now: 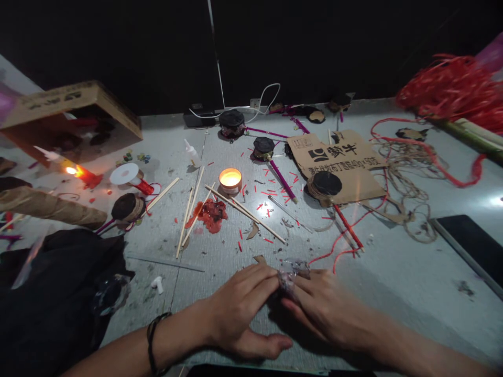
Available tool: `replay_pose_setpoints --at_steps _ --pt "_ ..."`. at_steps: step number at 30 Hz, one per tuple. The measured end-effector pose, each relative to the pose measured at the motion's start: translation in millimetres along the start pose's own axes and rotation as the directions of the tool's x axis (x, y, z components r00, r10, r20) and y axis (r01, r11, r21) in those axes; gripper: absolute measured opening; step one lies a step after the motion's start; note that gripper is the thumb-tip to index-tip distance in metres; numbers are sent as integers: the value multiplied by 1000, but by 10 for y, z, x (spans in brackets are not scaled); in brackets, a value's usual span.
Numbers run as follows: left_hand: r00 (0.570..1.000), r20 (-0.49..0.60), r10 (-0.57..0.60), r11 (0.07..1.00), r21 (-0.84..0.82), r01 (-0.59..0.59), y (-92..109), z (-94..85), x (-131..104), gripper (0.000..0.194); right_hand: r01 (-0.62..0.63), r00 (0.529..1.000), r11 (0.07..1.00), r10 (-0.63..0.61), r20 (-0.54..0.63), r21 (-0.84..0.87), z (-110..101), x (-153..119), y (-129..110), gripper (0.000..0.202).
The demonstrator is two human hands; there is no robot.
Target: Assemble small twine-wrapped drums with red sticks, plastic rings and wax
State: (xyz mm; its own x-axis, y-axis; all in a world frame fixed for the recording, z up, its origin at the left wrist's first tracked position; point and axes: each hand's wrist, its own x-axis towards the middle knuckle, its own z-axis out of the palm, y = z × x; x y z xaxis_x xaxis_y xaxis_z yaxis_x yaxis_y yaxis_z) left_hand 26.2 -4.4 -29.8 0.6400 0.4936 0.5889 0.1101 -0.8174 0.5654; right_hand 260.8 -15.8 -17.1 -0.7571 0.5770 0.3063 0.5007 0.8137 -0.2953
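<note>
1. The step in hand appears to be close, two-handed work on a crinkled, glossy, plastic-like wrap [288, 283], low over the grey tabletop [385, 277] at the near side.
2. The left hand [247, 309] is partly open: its fingers reach forward nearly straight to the wrap, while the thumb stands well apart. Whether those fingers grip it, I cannot tell.
3. The right hand [330, 309] is blurred, its fingers meeting the wrap from the other side. Their far ends are partly hidden, so how tightly they close cannot be told.
4. A red cord [320, 258] lies just beyond the right hand, near the red-handled drum [327, 183] with a black top.
5. Any next move calls, in my judgement, for light fingertip pressure, with one hand steadying the wrap while the other adjusts it.
6. It also calls for care around the lit tealight [230, 184] beyond the hands, near the red wax puddle [214, 215] and wooden chopsticks [269, 229].
</note>
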Motion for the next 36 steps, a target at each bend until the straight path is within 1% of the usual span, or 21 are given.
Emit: replay_pose_setpoints --at_steps 4,10,12,17,21,24,27,30,36 --pt "1000 12 -15 1000 -6 15 -2 16 -14 74 -6 1000 1000 6 22 0 7 -6 -6 30" --pt "1000 9 -28 1000 -6 28 7 24 -31 70 4 999 1000 -4 -31 -21 27 5 -19 35" --pt "999 20 -35 999 -10 35 9 22 -33 70 1 1000 1000 -1 -14 -25 30 -2 -21 33" --pt "1000 18 -24 999 -24 25 7 24 -33 77 -7 1000 1000 7 18 -11 25 -18 -27 27" --pt "1000 1 -20 1000 -14 20 14 30 -14 72 -5 1000 1000 5 16 -3 25 -12 -26 26" --pt "1000 -15 -1 1000 3 1 20 31 4 71 6 1000 1000 -6 13 2 25 -6 -20 27" --pt "1000 -2 -13 1000 12 13 26 25 16 68 11 1000 1000 -11 -5 -6 28 -4 -18 30" --pt "1000 -11 -8 1000 8 8 30 19 21 66 9 1000 1000 -9 6 -5 39 -6 -19 30" --pt "1000 -3 -5 1000 -6 5 19 39 -6 69 2 1000 1000 -2 1 -2 37 3 -27 33"
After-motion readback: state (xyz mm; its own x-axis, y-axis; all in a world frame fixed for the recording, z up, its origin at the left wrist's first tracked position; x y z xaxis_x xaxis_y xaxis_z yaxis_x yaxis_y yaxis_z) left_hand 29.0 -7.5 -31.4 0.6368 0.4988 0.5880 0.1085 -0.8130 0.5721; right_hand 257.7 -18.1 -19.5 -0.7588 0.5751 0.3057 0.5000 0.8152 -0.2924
